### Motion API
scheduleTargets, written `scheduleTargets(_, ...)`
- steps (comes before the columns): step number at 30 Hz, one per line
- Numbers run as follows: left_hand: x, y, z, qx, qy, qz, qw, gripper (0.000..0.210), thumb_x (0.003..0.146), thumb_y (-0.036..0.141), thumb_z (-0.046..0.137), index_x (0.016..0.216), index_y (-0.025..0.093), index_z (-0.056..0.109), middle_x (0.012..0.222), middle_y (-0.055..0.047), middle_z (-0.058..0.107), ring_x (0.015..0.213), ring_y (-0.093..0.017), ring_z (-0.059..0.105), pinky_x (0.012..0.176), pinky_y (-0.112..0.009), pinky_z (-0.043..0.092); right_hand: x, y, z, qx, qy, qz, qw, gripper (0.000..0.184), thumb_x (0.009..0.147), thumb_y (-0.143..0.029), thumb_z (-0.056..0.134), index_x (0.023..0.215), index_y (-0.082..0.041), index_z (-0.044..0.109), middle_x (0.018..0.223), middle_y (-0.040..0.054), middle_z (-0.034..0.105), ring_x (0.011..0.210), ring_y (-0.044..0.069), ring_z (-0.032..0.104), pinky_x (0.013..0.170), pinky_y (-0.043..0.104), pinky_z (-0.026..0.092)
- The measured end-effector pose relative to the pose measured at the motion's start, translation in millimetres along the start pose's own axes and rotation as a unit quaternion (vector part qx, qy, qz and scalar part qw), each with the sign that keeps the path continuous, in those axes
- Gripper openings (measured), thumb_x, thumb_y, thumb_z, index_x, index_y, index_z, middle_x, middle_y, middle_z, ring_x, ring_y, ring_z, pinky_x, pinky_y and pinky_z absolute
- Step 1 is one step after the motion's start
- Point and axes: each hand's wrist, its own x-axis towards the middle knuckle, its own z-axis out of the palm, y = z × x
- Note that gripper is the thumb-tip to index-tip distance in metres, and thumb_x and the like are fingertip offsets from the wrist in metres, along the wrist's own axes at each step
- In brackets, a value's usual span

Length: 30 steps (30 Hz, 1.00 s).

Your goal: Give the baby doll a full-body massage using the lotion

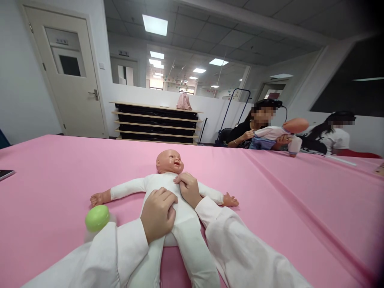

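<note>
A baby doll (169,161) lies on its back in a white cloth suit, its arms spread wide and its legs towards me. My left hand (159,216) rests on the doll's belly, palm down, with the fingers curled in. Higher up, on the chest just below the neck, my right hand (188,189) lies with bent fingers drawn together. What is under the curled fingers of either hand, if anything, is hidden. Beside my left sleeve stands a container with a green lid (97,218), partly covered by the sleeve.
A pink cloth (270,224) covers the table, with a long fold on the right. A dark flat device (6,174) lies at the left edge. Across the table a person (240,138) holds another doll (268,133) near a bottle (295,146); a second person (337,134) sits farther right.
</note>
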Motion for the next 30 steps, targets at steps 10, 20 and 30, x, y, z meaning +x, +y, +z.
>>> scheduleTargets(10,3.8,2.8,-0.1,-0.097,-0.147,0.277,0.945,0.029,0.074,0.011,0.042,0.097,0.015,0.059,0.091,-0.006,0.065,0.082,-0.017,0.055,0.075,-0.029,0.043,18.6,-28.2,-7.9,0.021,-0.316,-0.155,0.936,0.045,0.077,-0.002,0.033,0.103,-0.022,0.064,0.114,-0.0001,0.063,0.112,0.014,0.051,0.102,0.036,0.034)
scheduleTargets(20,-2.9,-3.1,2.3,-0.041,-0.016,0.071,0.996,0.027,0.070,0.005,0.040,0.085,0.016,0.059,0.087,-0.005,0.066,0.085,-0.019,0.056,0.075,-0.034,0.042,2.0,-1.8,1.1,-0.005,-0.069,-0.019,0.997,0.036,0.072,-0.003,0.038,0.091,-0.018,0.066,0.098,0.0064,0.069,0.098,0.017,0.061,0.089,0.035,0.047)
scheduleTargets(30,-1.9,-0.1,1.2,-0.096,-0.053,0.281,0.954,0.018,0.075,0.009,0.037,0.072,0.017,0.053,0.066,-0.003,0.060,0.061,-0.015,0.049,0.057,-0.027,0.039,10.0,-25.3,-6.2,0.037,-0.253,-0.177,0.950,0.042,0.075,-0.001,0.034,0.094,-0.020,0.066,0.101,0.0020,0.068,0.104,0.014,0.057,0.092,0.033,0.043)
